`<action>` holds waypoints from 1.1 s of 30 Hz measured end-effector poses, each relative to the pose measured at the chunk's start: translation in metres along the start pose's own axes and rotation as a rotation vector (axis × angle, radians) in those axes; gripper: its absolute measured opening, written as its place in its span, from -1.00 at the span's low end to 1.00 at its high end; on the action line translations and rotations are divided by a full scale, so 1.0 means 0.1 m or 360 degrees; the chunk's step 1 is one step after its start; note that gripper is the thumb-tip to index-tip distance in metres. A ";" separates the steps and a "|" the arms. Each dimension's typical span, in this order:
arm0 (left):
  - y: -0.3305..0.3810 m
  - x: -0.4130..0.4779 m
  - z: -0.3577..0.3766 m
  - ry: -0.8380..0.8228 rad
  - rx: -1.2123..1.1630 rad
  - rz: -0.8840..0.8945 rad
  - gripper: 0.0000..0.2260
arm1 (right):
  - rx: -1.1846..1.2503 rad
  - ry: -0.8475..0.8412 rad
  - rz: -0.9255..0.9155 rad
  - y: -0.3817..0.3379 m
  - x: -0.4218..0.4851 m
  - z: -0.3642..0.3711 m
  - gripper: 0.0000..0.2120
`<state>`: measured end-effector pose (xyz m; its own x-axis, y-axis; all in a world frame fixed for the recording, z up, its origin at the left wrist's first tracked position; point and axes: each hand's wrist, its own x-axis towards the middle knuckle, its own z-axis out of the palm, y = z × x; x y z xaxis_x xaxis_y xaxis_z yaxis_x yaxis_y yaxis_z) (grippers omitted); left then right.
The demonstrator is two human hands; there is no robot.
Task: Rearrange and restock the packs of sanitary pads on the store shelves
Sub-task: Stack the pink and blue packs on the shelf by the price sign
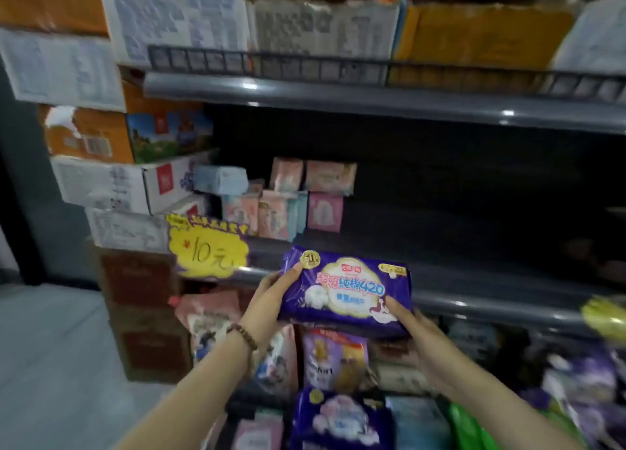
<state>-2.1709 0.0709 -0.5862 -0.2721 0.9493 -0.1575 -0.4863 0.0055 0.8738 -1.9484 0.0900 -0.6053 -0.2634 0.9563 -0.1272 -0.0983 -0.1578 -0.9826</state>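
While thumbs [294, 269] lie atop, left hand [269, 302], right hand [413, 327] round purple pack [345, 290].

Up top, a row of boxes: white carton [176, 16] with blurred print, torn grey-white carton [325, 26] right beside it, then mustard-yellow carton [481, 33] further right. Down the left side, a leaning stack: orange carton [111, 134] with a colourful picture panel, red-logo carton [135, 185] in white just beneath, printed white box [128, 229] below that, dark brown cartons [142, 280] at the bottom. At the stack's right edge, yellow burst-shaped price sign [206, 246], "10元" handwritten in red. Far left and low, plain grey floor [50, 348].
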 end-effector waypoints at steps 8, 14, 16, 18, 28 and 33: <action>-1.05 0.09 -0.18 0.0219 0.0304 -0.0355 -0.60 | 0.0164 0.0196 0.0334 1.08 0.00 -0.43 -0.59; -1.43 0.05 -0.38 0.0173 0.0560 -0.0392 -0.96 | 0.0082 0.0284 0.0550 1.45 0.11 -0.45 -0.77; -1.51 0.06 -0.42 0.0164 0.0598 -0.0385 -0.89 | 0.0062 0.0281 0.0607 1.53 0.15 -0.49 -0.78; -1.59 0.10 -0.46 0.0161 0.0608 -0.0410 -0.90 | 0.0071 0.0264 0.0655 1.60 0.17 -0.51 -0.79; -1.98 0.29 -0.70 0.0094 0.0839 -0.0479 -0.76 | -0.0148 0.0329 0.0698 1.84 0.26 -0.54 -0.86; -2.05 0.32 -0.73 0.0133 0.0842 -0.0533 -0.49 | -0.0301 0.0324 0.0711 1.92 0.26 -0.62 -0.79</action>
<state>-2.1403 0.0772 -0.8037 -0.2506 0.8413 -0.4789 -0.0855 0.4735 0.8766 -1.9141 0.0996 -0.8055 -0.0461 0.8374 -0.5447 0.1607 -0.5320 -0.8314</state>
